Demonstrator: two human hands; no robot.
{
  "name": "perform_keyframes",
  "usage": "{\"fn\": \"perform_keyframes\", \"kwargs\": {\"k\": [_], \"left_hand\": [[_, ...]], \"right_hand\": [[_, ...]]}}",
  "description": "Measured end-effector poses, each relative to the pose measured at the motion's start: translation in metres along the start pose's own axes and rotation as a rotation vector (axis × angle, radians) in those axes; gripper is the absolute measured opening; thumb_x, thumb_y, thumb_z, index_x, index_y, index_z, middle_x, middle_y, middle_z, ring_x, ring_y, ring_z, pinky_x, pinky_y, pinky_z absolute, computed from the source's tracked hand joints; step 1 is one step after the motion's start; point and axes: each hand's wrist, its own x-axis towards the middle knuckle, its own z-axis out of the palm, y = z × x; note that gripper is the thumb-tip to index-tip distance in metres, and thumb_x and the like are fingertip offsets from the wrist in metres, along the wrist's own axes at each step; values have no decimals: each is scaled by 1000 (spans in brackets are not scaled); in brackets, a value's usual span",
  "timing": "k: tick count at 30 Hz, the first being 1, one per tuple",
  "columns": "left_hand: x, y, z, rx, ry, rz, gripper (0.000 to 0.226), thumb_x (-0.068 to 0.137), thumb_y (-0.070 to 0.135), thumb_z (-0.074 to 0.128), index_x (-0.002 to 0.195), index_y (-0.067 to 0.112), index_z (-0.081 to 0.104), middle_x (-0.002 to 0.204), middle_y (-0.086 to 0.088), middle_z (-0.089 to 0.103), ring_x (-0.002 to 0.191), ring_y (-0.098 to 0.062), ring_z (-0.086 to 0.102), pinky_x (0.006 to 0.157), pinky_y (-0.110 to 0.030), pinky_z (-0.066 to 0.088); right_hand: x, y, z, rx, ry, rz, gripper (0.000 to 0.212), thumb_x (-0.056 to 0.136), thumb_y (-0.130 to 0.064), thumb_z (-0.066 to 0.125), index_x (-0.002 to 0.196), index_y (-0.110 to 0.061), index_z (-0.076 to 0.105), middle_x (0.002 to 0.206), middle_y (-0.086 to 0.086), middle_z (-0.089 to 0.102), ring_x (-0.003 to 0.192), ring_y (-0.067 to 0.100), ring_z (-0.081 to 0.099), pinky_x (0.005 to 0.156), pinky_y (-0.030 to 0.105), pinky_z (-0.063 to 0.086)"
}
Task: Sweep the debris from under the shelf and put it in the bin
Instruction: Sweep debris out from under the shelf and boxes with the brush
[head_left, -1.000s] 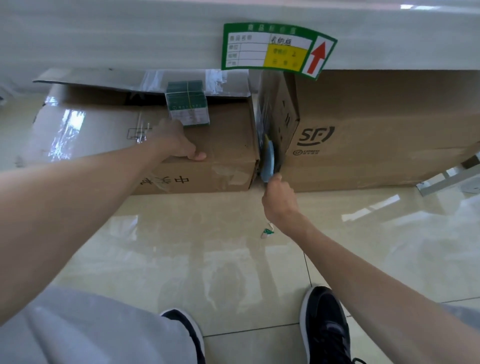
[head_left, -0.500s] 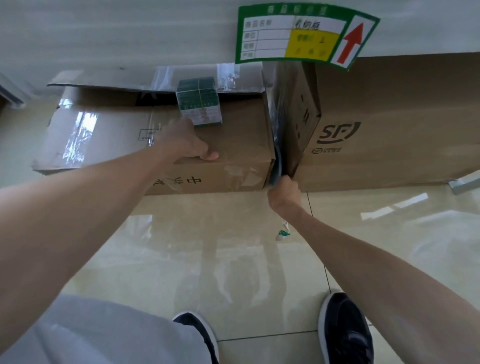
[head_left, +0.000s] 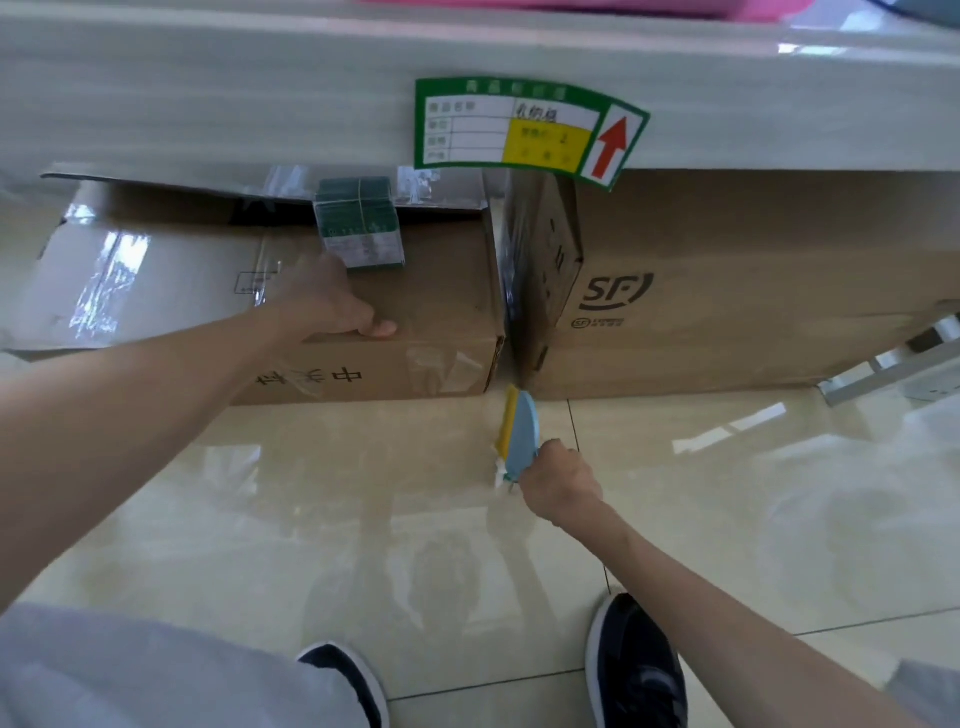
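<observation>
- Left hand (head_left: 332, 306) gripped the left box (head_left: 415, 312) by its top front edge.
- Right hand (head_left: 558, 480) clasped a brush (head_left: 521, 439), just before the right box (head_left: 753, 291).

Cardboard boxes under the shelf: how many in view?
2. The taped box sits left, the left hand gripping its top front edge; the SF-printed box sits right, across a narrow gap. Others may hide deeper under the shelf.
</observation>
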Motion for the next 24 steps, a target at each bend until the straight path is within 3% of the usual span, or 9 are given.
{"fn": "perform_keyframes", "kwargs": {"k": [2,5,12,15,19,24], "left_hand": [[-21,6,-15,7,-10,17,92,19,86,71,89,26,62,84,0,66,74,-25,64,74,-40,58],[-53,18,-38,11,-42,54,81,29,76,76,88,22,63,85,-2,66,77,-26,64,75,-40,58],[-80,25,-57,31,-111,95,81,52,61,84,108,8,60,110,-11,63,102,-33,60,89,-44,52],[-80,25,-57,50,-141,84,88,54,59,87,116,5,56,120,-14,59,111,-35,56,94,-47,50],[-82,27,-58,60,-140,91,92,55,58,87,122,4,55,123,-15,58,113,-35,55,94,-47,50],[-87,30,-58,81,-139,75,91,59,58,85,124,3,54,124,-16,58,114,-36,55,95,-47,50]], "right_hand": [[0,-11,-13,61,50,-33,26,92,-18,50,113,-3,54,112,14,60,90,31,61,72,37,55],[5,-31,-26,82,127,-129,21,90,-9,48,106,-1,59,105,16,64,74,28,53,58,31,42],[30,-64,-26,89,236,-162,27,96,-4,44,121,3,48,119,20,60,108,36,60,73,33,43],[41,-62,-16,88,191,-131,28,94,-1,44,121,5,49,119,21,60,109,36,61,83,36,49],[40,-43,5,109,107,-32,27,91,-5,49,116,1,58,112,17,65,100,32,66,79,33,55],[24,-26,12,251,14,87,17,89,-5,50,101,0,60,95,15,65,74,37,70,63,46,61]]}}
